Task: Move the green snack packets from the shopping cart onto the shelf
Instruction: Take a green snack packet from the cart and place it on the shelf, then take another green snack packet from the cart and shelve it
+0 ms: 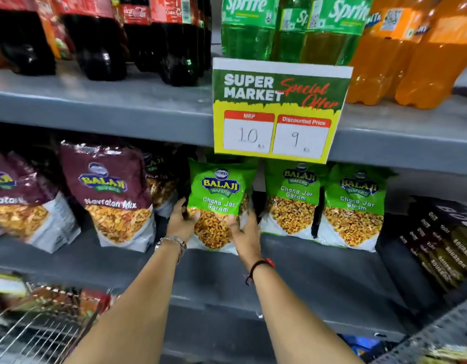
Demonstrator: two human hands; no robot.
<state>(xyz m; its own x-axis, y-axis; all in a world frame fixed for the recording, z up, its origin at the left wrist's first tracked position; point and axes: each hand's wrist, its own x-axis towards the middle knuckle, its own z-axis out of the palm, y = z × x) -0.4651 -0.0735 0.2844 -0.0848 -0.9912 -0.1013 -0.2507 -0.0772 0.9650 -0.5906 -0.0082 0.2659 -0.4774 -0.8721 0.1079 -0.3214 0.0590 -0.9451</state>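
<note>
Both hands hold one green snack packet [222,203] upright on the grey shelf [319,266], under the price sign [279,109]. Left hand [181,219] grips its edge at 8 o'clock, fingers curled behind, thumb in front. Right hand [244,232] clasps at 4 o'clock. Two more green pkts [324,203] stand at 3 o'clock. Shopping cart [40,324] at 7 o'clock.

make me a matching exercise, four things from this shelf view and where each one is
Things:
1. Sprite bottles
2. Navratan Mix packet
3. wire cart
4. green packet

Places:
A. bottom left corner
B. between the left hand and right hand
C. top shelf, above the price sign
D. middle shelf, left of the hands

Pairs: 1-C, 2-D, 3-A, 4-B
</note>
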